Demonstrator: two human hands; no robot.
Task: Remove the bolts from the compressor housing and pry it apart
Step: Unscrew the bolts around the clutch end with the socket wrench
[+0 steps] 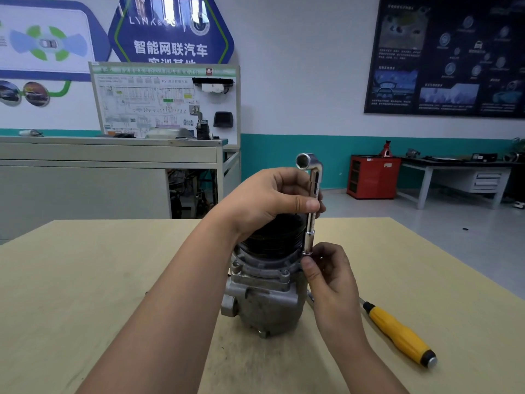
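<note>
Gripping the socket wrench [314, 180] upright in the left hand [272, 200], pinching its socket end with the right hand [329, 271] at the compressor housing [264, 297], standing mid-surface [85, 280]. Could slip off, rounding the bolt, if tilted.

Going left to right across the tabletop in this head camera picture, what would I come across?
compressor → right hand → yellow-handled screwdriver. The left hand and socket wrench overlap these, so they are omitted.

A red metal cabinet [372, 177] stands beside a dark-topped workbench [454, 164]; a white wiring-diagram board [164, 103] rises behind a grey counter [108, 153].
</note>
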